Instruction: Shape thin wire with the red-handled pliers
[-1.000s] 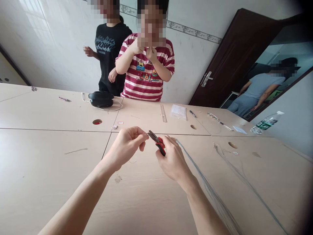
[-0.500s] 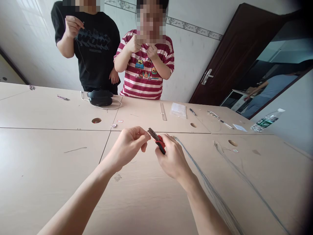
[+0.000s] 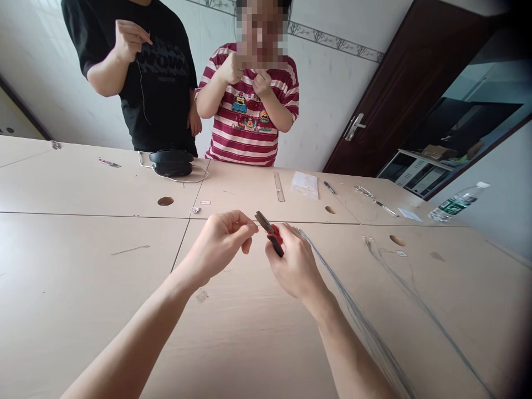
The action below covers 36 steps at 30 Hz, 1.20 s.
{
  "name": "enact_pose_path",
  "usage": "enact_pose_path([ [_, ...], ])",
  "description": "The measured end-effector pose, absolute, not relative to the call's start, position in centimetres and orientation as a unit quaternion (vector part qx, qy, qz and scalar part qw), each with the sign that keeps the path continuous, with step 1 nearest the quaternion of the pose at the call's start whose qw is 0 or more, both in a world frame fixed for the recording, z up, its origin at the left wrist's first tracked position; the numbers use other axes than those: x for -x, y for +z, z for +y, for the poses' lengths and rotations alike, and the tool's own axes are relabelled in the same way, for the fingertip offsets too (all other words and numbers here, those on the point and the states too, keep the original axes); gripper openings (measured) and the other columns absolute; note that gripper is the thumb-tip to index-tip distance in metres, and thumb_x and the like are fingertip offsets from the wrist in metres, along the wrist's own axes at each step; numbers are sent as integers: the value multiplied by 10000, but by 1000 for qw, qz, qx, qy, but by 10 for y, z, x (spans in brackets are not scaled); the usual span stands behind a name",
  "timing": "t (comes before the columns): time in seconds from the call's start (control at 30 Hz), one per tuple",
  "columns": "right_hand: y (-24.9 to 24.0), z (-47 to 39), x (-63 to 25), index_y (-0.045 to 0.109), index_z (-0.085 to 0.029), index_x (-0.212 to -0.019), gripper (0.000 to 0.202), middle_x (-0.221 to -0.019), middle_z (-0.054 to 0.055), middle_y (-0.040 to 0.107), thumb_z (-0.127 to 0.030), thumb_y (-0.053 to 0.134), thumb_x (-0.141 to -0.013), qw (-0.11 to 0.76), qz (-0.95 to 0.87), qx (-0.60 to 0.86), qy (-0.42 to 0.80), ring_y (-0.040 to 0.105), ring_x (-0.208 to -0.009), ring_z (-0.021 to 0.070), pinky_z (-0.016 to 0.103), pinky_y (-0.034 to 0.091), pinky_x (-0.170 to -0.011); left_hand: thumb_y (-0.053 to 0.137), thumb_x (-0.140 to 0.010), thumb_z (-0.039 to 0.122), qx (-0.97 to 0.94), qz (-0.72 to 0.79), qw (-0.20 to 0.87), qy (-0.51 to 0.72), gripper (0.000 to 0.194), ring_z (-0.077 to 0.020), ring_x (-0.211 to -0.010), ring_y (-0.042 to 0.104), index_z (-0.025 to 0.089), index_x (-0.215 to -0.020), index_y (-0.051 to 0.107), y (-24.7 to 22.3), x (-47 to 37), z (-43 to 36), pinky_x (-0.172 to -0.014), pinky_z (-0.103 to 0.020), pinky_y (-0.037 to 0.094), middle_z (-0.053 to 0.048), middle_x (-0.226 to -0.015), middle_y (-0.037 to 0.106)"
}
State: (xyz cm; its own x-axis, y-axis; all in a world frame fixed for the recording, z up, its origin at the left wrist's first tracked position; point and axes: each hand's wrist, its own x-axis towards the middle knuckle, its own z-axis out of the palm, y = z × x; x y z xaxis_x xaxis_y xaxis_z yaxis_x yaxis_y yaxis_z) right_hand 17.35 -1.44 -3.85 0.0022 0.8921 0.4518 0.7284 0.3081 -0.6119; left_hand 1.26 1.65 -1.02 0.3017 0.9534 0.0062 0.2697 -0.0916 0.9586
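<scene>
Closed around a pair of pliers [image 3: 272,234] with red and black handles is my right hand [image 3: 293,259]. The pliers' dark jaws point up and to the left. My left hand [image 3: 222,241] pinches something too small to make out between thumb and forefinger, close beside the jaws. Both hands are above the wooden table [image 3: 233,343]. A bundle of thin grey strands [image 3: 344,291] lies just to the right of my right hand and runs toward the near edge, partly behind my forearm.
A second strand bundle [image 3: 415,293] lies farther right. Across the table are a black case [image 3: 171,163] with a white cable, a ruler [image 3: 279,187], a plastic bag [image 3: 305,184], a pen [image 3: 329,187] and a water bottle [image 3: 457,203]. Two people stand opposite.
The plier jaws have drawn slightly away from my left fingertips. The view has shifted a little. A person seen through the doorway is out of sight now.
</scene>
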Motion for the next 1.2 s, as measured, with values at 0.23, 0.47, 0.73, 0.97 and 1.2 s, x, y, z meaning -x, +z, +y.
enact_pose_path([
  [0.23, -31, -17, -176, 564, -210, -895, 90, -756, 19, 593, -279, 508, -880, 477, -647, 568, 178, 574, -729, 178, 291, 442, -638, 565, -849, 378, -652, 476, 484, 337, 215, -67, -451, 303, 199, -733, 592, -10, -12, 16, -414, -206, 232, 39, -578, 553],
  [0.47, -32, -18, -176, 589, -207, -931, 135, -704, -7, 547, -325, 533, -898, 466, -656, 555, 212, 516, -634, 145, 263, 399, -588, 549, -866, 383, -660, 467, 487, 330, 227, -67, -456, 303, 198, -742, 597, -14, -12, 18, -434, -220, 237, 44, -576, 529],
  [0.73, -34, -15, -173, 501, -198, -824, 192, -701, -19, 516, -365, 515, -917, 479, -659, 523, 253, 475, -615, 118, 241, 366, -582, 544, -857, 369, -665, 466, 488, 322, 215, -68, -461, 296, 191, -752, 605, -16, -12, 19, -435, -216, 226, 48, -571, 517],
  [0.97, -47, -13, -182, 495, -201, -856, 144, -788, 6, 529, -330, 491, -918, 452, -685, 539, 192, 486, -721, 148, 264, 382, -670, 536, -825, 341, -688, 470, 475, 283, 205, -71, -456, 286, 184, -717, 612, -15, -19, 18, -432, -210, 224, 64, -529, 455],
  [1.2, -73, -33, -209, 519, -196, -834, 202, -660, -45, 422, -389, 529, -893, 491, -587, 559, 320, 366, -572, 108, 246, 311, -568, 607, -784, 322, -699, 490, 462, 241, 177, -72, -463, 329, 161, -716, 637, -39, -21, 57, -449, -210, 248, 58, -520, 459],
])
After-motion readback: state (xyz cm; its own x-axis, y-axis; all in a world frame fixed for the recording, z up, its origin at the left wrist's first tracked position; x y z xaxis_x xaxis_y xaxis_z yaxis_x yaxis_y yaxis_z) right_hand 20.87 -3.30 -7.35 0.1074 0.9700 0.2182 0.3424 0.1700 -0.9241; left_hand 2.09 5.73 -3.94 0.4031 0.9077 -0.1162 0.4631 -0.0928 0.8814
